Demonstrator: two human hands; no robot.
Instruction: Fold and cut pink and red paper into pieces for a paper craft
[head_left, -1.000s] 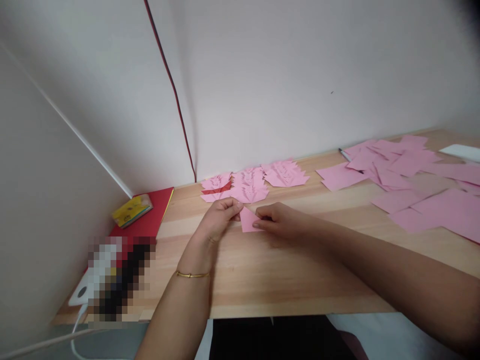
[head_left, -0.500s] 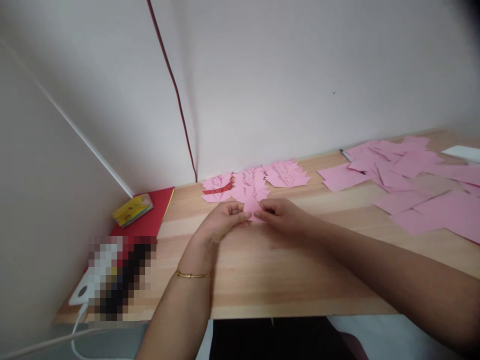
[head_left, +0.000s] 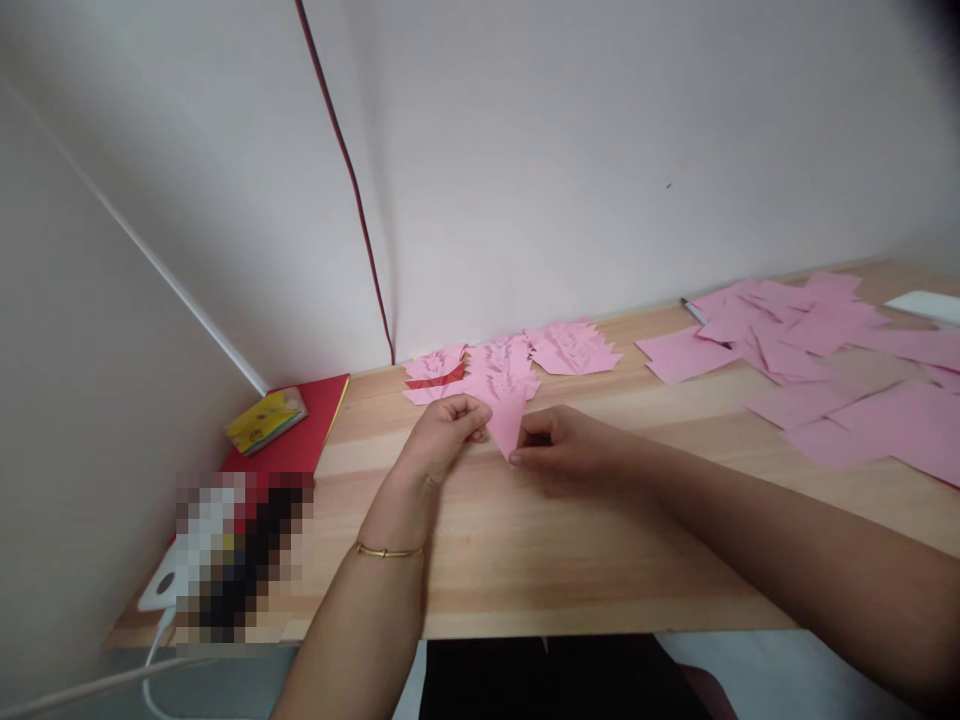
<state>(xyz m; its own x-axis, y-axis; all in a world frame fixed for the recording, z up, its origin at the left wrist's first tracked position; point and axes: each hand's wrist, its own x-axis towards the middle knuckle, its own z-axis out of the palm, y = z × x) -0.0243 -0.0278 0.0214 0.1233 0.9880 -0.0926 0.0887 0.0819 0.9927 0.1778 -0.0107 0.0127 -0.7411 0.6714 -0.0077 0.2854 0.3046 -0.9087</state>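
Between my two hands, over the middle of the wooden table, is a small folded piece of pink paper [head_left: 505,422], its pointed end toward me. My left hand [head_left: 452,432] pinches its left edge between thumb and fingers. With thumb and fingertips, my right hand [head_left: 559,443] grips the right edge near the lower point. Just behind the paper, folded pink pieces [head_left: 499,362] lie in overlapping rows, with a red strip [head_left: 436,378] among those on the left.
Loose pink sheets [head_left: 795,325] overlap on the table [head_left: 585,560] at the right, beside a pen [head_left: 691,311]. A yellow packet [head_left: 266,420] rests on a red folder [head_left: 330,405] at the left. A white power strip [head_left: 157,585] and blurred dark items are nearer.
The pink paper now shows a longer, downward-pointing shape. My right hand has moved slightly down to its lower point, and my left hand has shifted slightly left and up.
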